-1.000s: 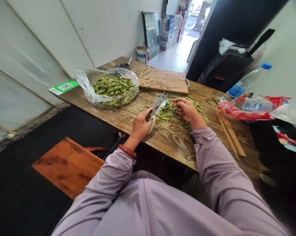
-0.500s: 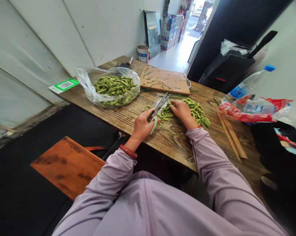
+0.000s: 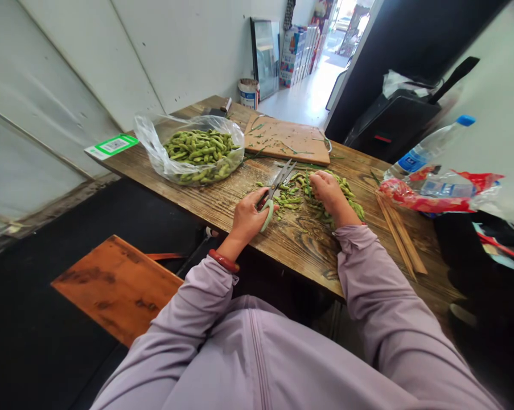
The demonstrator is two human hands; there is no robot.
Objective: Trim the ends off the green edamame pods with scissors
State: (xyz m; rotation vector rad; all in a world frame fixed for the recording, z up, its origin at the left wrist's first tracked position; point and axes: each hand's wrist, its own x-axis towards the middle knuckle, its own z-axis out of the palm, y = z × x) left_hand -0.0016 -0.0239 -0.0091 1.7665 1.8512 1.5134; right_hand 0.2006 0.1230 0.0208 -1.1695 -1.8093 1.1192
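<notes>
While the left hand (image 3: 246, 219) is staying clamped on the green-handled scissors (image 3: 277, 187), blades slightly parted and pointing up and away over the worktop (image 3: 299, 245), the right hand (image 3: 331, 192) is the one changing. Half a second back it was lying flatter and closer to the blades. Now it's sitting further right, fingers curling down into the loose edamame pods (image 3: 351, 200). Reading that as a re-grab from the pile, not a cut: nothing is sitting between the blades. Can't tell whether the right hand is pinching a single pod or just resting on the heap, since the fingertips are hiding among the pods. Pods are lying under and right of that hand, with a thinner scatter (image 3: 288, 198) running left to just beside the blades. Left hand is near the scatter, not touching it. Plastic bag (image 3: 199, 149) of more pods is sitting well apart at far left, cutting board (image 3: 286, 139) behind.
</notes>
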